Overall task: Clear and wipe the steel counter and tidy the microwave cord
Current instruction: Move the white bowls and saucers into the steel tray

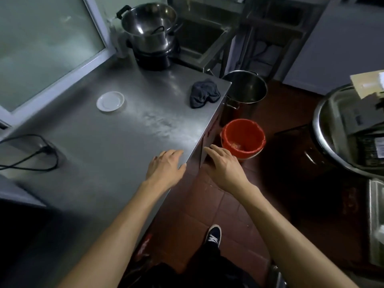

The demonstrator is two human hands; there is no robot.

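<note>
I am holding my left hand flat and relaxed at the near right edge of the steel table, fingers straight and gripping nothing, while my right hand is hovering just off that edge over the floor, also released and empty. The crumpled dark cloth I am looking for is lying at about one o'clock from my left hand and eleven o'clock from my right, well apart from both, close to the table's far right corner, its long axis running roughly across me. I judge my right hand the nearer for reaching it, going straight up along the edge. A small white saucer is sitting at about eleven o'clock from my left hand, and the black cord is looping at nine o'clock, near the left side. Stacked steel pots are standing at twelve o'clock at the back, and a red bucket is sitting on the floor just beyond my right hand.
</note>
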